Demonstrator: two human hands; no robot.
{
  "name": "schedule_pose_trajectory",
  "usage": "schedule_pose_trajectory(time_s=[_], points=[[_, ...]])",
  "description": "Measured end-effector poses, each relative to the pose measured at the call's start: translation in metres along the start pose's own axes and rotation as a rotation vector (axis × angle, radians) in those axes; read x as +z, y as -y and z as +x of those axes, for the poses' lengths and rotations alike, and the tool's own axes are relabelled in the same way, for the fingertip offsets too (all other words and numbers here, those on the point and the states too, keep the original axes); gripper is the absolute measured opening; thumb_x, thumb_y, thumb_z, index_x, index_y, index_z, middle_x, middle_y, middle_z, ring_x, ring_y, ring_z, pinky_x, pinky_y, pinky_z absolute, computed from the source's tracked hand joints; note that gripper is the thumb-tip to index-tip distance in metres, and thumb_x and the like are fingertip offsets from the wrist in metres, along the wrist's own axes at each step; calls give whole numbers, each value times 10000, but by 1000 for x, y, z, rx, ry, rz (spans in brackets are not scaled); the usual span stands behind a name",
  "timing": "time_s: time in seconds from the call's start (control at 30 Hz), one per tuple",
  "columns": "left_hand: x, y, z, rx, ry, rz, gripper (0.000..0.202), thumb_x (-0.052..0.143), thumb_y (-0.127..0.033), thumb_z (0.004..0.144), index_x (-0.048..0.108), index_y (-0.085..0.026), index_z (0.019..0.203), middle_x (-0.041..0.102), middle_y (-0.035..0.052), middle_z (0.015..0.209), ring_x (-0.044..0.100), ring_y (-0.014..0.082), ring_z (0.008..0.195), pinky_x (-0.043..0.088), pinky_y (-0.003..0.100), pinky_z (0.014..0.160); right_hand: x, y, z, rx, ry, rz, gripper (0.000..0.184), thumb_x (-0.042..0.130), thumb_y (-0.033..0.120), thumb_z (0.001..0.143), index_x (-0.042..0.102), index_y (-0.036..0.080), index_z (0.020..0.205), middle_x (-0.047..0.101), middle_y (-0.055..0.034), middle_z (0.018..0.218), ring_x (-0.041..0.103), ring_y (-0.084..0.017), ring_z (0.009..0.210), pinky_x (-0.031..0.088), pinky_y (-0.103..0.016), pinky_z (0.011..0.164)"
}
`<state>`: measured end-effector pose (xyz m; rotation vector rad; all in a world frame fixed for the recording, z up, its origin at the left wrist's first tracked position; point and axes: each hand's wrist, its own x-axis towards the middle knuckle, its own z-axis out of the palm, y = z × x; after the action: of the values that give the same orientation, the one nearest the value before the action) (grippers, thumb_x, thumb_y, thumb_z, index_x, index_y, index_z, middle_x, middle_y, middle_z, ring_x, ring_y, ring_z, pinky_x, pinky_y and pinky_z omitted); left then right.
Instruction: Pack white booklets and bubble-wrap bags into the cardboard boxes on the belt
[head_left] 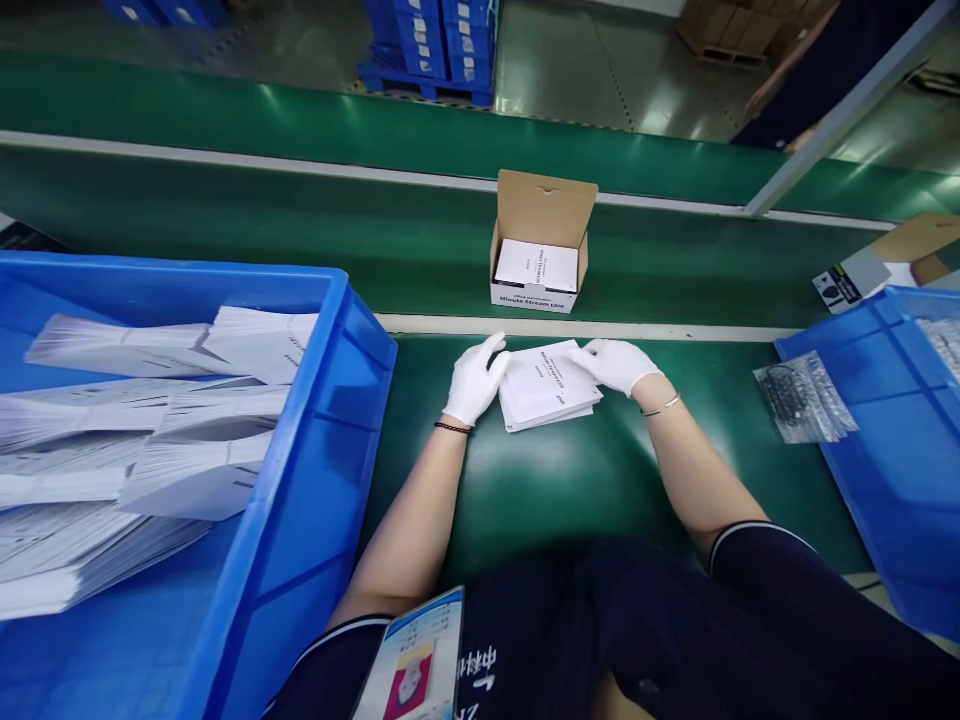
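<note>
A small stack of white printed booklets (546,384) lies on the green work surface, its sheets slightly fanned. My left hand (474,382), in a white glove, rests at the stack's left edge with thumb and fingers apart. My white-gloved right hand (616,366) pinches the upper right corner of the booklets; its fingertips are partly hidden. Just beyond stands an open cardboard box (534,298) with its lid up, labelled "Minute Stream 1000". Inside it, a similar white booklet (536,265) lies on top.
On the left, a large blue bin (300,560) holds several bundles of white booklets (142,420). Another blue bin (885,480) is at right, with clear plastic bags (804,398) by its edge. Farther right sits another open box (862,275). A person (832,80) stands beyond the conveyor.
</note>
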<state>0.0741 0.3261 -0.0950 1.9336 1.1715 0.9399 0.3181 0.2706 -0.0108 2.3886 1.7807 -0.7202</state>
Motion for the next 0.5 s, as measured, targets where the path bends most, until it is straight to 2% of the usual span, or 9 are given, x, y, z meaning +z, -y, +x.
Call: schedule_pose_trajectory(time_s=[0.07,0.2,0.37,0.5], points=[[0,1,0,25,31,32,435,558,-309,905,616,-188,1319,707,88,1202,619,264,1168,446,408,1062,10,-5,-5,-18,0,89,621,445,719,882,684,230,1181,692,-107,1167,645,-304,1022,484,-380,831],[-1,2,-2,30,89,28,461,609,-341,876,626,-187,1310,694,104,1219,621,283,1163,467,420,1037,19,2,-15,-35,-118,175,564,570,632,851,634,274,1282,635,-98,1259,612,-297,1094,491,-387,877],[1,2,-3,40,81,27,447,613,-377,873,648,-189,1277,692,104,1227,622,275,1148,470,417,1032,22,15,-29,-56,-329,109,603,534,543,899,528,219,1408,503,-127,1445,492,-358,1263,466,-481,986],[3,6,-3,44,81,32,455,623,-379,857,651,-193,1272,703,99,1194,637,264,1115,486,402,1013,23,19,-35,-116,-383,195,582,465,464,942,487,187,1453,451,-99,1510,446,-336,1330,421,-485,1076]])
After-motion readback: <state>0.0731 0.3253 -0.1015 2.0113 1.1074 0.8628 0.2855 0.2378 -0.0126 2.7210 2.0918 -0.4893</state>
